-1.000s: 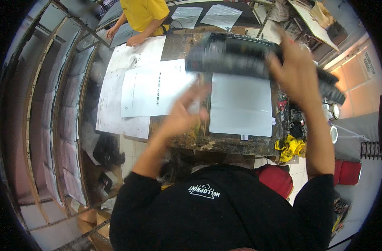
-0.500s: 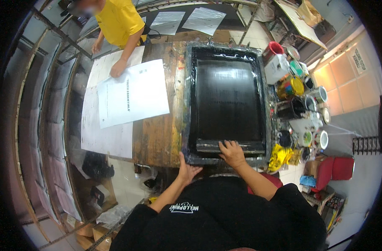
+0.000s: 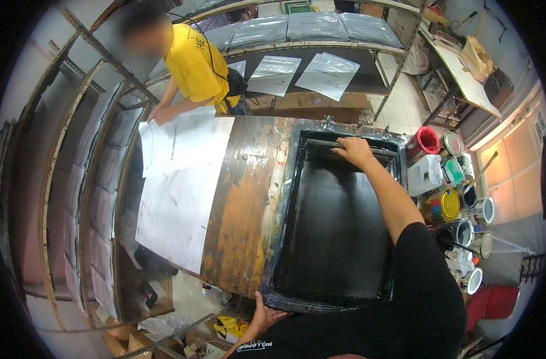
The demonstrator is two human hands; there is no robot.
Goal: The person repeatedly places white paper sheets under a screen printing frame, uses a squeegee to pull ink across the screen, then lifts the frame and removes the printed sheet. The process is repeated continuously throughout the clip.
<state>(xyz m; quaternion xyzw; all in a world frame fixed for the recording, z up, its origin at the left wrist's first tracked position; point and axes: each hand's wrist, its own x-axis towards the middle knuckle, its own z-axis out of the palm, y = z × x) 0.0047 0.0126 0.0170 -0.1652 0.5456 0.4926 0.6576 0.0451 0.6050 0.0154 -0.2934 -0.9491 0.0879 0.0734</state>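
A dark-framed printing screen [image 3: 283,242] rests on the worn wooden table in front of me, its mesh [image 3: 339,239] coated with black ink. My right arm stretches across it. At the far end, my right hand [image 3: 354,151] is closed on a squeegee [image 3: 321,146], which lies crosswise inside the frame. My left hand [image 3: 266,317] is at the near left corner of the frame, thumb and fingers apart, against its outer edge. Left of the screen, a person in a yellow shirt [image 3: 195,66] has both hands at the top edge of a white printed sheet [image 3: 180,143].
White paper [image 3: 177,221] covers the left part of the wooden table [image 3: 243,197]. Ink cans and tubs crowd the right side, including a red tub [image 3: 425,140] and a yellow can [image 3: 447,204]. Racks [image 3: 99,197] stand at left; bagged sheets [image 3: 330,75] lie beyond.
My right hand and the squeegee have gone from the near end of the screen to its far end. The other person has moved the printed sheet left, away from the screen. My view has shifted.
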